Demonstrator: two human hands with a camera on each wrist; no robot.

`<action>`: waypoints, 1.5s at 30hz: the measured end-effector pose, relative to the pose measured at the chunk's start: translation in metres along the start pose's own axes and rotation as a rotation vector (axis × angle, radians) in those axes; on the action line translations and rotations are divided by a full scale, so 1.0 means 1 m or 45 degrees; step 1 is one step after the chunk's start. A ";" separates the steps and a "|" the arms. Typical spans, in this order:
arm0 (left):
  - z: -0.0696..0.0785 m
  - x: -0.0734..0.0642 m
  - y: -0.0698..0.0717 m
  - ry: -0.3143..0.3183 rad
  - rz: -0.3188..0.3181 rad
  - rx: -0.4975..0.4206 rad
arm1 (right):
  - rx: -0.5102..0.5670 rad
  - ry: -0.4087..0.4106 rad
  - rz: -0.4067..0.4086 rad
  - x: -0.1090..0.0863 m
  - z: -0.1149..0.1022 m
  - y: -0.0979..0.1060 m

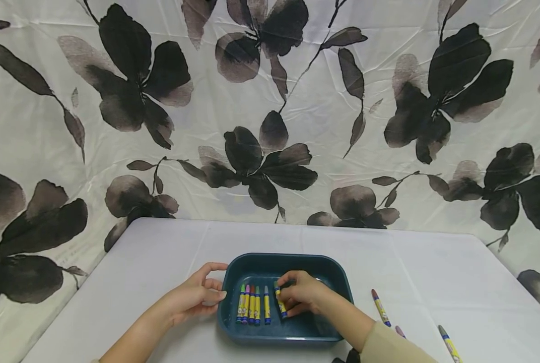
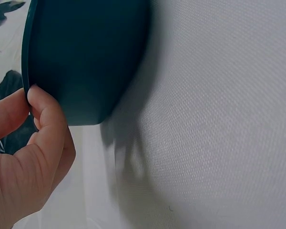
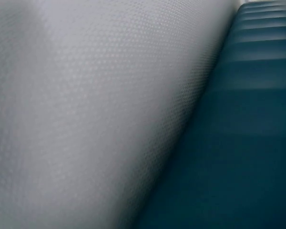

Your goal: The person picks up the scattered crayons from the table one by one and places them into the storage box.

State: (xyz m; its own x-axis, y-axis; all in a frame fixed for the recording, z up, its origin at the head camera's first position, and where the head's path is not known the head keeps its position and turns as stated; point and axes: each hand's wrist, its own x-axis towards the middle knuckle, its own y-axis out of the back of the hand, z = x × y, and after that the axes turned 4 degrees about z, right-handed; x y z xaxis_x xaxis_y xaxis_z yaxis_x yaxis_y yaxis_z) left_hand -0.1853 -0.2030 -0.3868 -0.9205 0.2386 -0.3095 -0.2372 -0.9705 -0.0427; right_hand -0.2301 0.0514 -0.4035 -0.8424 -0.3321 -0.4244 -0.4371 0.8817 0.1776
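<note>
A dark blue-green rectangular tray (image 1: 297, 339) stands on the table. My left hand (image 1: 193, 297) pinches its left rim; the left wrist view shows thumb and finger on the rim of the tray (image 2: 86, 62). Inside, my right hand (image 1: 305, 293) holds a crayon (image 1: 280, 301) with a yellow-and-blue wrapper, slightly tilted, near the tray's middle. To its left, several crayons (image 1: 252, 306) lie side by side, and one crayon (image 1: 267, 306) lies a little apart from them. The right wrist view has only the tray's outer wall (image 3: 243, 143) and white cloth; the hand is out of that picture.
Right of the tray, a red-tipped crayon (image 1: 381, 307), a partly hidden purple-tipped crayon (image 1: 400, 331) and a grey-green-tipped crayon (image 1: 450, 344) lie on the white-covered table (image 1: 415, 262). A small black object (image 1: 352, 357) shows below the right forearm. A floral cloth (image 1: 261, 166) hangs behind.
</note>
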 end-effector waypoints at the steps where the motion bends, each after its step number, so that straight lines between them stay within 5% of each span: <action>1: 0.000 0.000 0.000 -0.001 -0.001 0.000 | 0.002 -0.003 0.004 0.000 0.000 0.000; 16: 0.000 0.001 0.000 0.001 -0.003 0.011 | 0.068 0.029 -0.025 -0.004 -0.006 0.021; 30: -0.001 0.001 0.001 -0.004 -0.010 0.018 | 0.117 0.188 -0.046 -0.035 -0.030 0.105; 45: -0.003 0.001 0.001 -0.013 -0.021 -0.029 | 0.047 0.211 0.041 -0.065 -0.013 0.181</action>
State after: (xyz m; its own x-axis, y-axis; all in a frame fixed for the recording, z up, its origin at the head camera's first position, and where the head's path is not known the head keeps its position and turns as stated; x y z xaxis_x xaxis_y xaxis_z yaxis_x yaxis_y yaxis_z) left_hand -0.1853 -0.2036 -0.3897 -0.9198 0.2546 -0.2986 -0.2453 -0.9670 -0.0691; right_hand -0.2590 0.2284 -0.3319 -0.8977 -0.3512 -0.2660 -0.3994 0.9036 0.1549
